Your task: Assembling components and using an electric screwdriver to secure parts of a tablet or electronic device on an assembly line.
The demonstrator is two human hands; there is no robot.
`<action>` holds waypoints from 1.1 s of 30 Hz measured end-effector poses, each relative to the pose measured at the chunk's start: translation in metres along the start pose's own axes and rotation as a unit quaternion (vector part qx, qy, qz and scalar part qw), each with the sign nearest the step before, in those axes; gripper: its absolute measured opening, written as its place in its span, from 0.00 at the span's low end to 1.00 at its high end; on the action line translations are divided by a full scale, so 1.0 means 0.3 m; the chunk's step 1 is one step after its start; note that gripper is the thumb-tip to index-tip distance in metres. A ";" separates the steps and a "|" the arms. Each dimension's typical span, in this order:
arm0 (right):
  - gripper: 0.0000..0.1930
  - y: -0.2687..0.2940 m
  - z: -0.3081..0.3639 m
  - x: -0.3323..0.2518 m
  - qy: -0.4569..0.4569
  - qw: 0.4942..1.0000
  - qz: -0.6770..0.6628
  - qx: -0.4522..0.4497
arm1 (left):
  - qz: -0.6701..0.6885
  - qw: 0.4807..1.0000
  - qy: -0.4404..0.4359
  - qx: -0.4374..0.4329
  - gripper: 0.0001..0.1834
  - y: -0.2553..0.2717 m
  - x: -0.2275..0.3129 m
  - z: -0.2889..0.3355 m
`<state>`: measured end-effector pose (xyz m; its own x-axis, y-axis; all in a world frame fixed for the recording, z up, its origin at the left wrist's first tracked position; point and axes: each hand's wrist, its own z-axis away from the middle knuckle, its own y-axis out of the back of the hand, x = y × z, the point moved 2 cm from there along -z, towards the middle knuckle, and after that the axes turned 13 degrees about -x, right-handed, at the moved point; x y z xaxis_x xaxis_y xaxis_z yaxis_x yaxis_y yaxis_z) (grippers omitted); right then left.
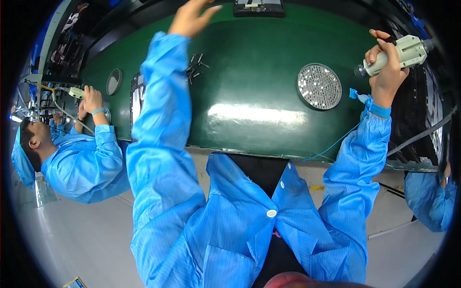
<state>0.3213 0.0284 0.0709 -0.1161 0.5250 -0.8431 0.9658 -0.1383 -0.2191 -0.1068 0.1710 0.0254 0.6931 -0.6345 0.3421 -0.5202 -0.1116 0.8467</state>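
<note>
My right hand is wrapped round a pale green electric screwdriver at the right of the bench. The tool lies nearly level, its dark tip pointing left. A blue wrist strap with a cord circles that wrist. My left hand reaches over the far side with thumb and fingers apart, and no held thing shows in it; its upper fingertips are cut off by the frame. To its right, at the far edge, lies a flat black device. Below that hand, beside my sleeve, several small dark pieces lie scattered.
A round dish of small silvery parts sits on the green bench mat, left of the screwdriver. Further left are another round dish and a partly hidden device. A co-worker holds a similar screwdriver. Dark stacked parts line the right.
</note>
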 end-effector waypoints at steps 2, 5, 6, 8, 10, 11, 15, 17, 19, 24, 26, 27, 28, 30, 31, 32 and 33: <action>0.10 -0.018 0.003 0.006 -0.009 1.000 -0.006 0.001 | 0.005 0.995 0.077 -0.070 0.14 0.157 -0.001 0.187; 0.10 -0.031 0.017 0.026 -0.010 1.000 0.010 -0.011 | -0.013 0.963 0.216 -0.161 0.14 0.225 -0.014 0.361; 0.11 -0.033 0.023 0.030 -0.006 0.999 0.029 -0.031 | -0.032 0.957 0.216 -0.192 0.14 0.213 -0.032 0.404; 0.10 -0.030 0.042 0.042 -0.014 0.998 0.047 -0.033 | 0.034 0.967 0.173 -0.182 0.17 0.129 -0.065 0.389; 0.09 -0.039 0.063 0.052 -0.035 0.996 0.040 -0.066 | 0.013 0.957 0.168 -0.237 0.16 0.057 -0.049 0.329; 0.08 -0.049 0.072 0.056 -0.026 0.997 0.034 -0.069 | 0.022 0.948 0.156 -0.277 0.16 0.035 -0.043 0.296; 0.07 -0.156 0.118 0.070 -0.045 0.991 0.029 -0.121 | 0.081 0.928 0.143 -0.335 0.10 0.033 -0.266 0.366; 0.05 -0.154 0.131 0.091 -0.046 0.991 0.011 -0.125 | 0.026 0.948 0.142 -0.283 0.09 0.079 -0.219 0.328; 0.05 -0.156 0.131 0.109 -0.054 0.988 -0.033 -0.143 | 0.060 0.972 0.150 -0.172 0.08 0.140 -0.163 0.280; 0.06 -0.181 0.136 0.096 -0.047 0.985 -0.014 -0.167 | 0.084 0.991 -0.030 0.099 0.10 0.018 0.218 0.226; 0.07 -0.174 0.149 0.113 -0.056 0.983 0.024 -0.176 | 0.000 0.993 -0.040 0.113 0.08 -0.144 0.310 0.233; 0.08 -0.180 0.154 0.123 -0.056 0.982 0.011 -0.181 | 0.018 0.996 -0.028 0.080 0.08 -0.203 0.327 0.263; 0.09 -0.187 0.156 0.133 -0.057 0.981 -0.002 -0.185 | 0.037 0.998 -0.018 0.046 0.09 -0.239 0.336 0.286; 0.09 -0.195 0.154 0.145 -0.054 0.982 -0.001 -0.180 | 0.047 0.997 -0.010 0.058 0.09 -0.250 0.322 0.296; 0.09 -0.199 0.159 0.146 -0.050 0.984 -0.006 -0.172 | 0.050 0.997 -0.004 0.066 0.10 -0.236 0.325 0.305; 0.09 -0.201 0.164 0.144 -0.056 0.984 -0.003 -0.172 | 0.055 0.995 0.088 0.012 0.11 -0.225 0.332 0.315; 0.09 -0.212 0.161 0.136 -0.051 0.985 -0.004 -0.166 | 0.047 0.996 0.081 0.010 0.11 -0.228 0.323 0.319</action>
<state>0.2438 0.0181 0.0267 -0.1301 0.4362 -0.8904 0.9855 0.1557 -0.0678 -0.0519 0.0439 -0.0383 0.7115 -0.5121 0.4812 -0.5947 -0.0740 0.8006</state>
